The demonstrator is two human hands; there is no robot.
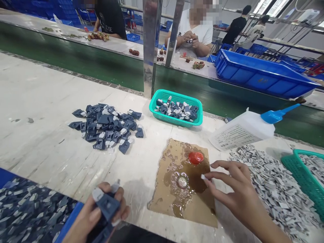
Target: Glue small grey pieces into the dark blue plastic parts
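While the left hand (pixel 101 211) clamps its fingers on dark blue clips (pixel 107 206) at the desk's near edge, the right hand (pixel 236 189) pinches a small white piece (pixel 203 176) over the glue-wet cardboard (pixel 184 182), apparently for dipping.

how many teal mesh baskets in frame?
2. One teal basket sits behind the cardboard sheet, holding dark blue and grey parts. The second basket is at the right edge, cut off by the frame. More could lie out of view.

parts pile (pixel 107 126) left of basket (pixel 177 108), cardboard (pixel 184 182) in front
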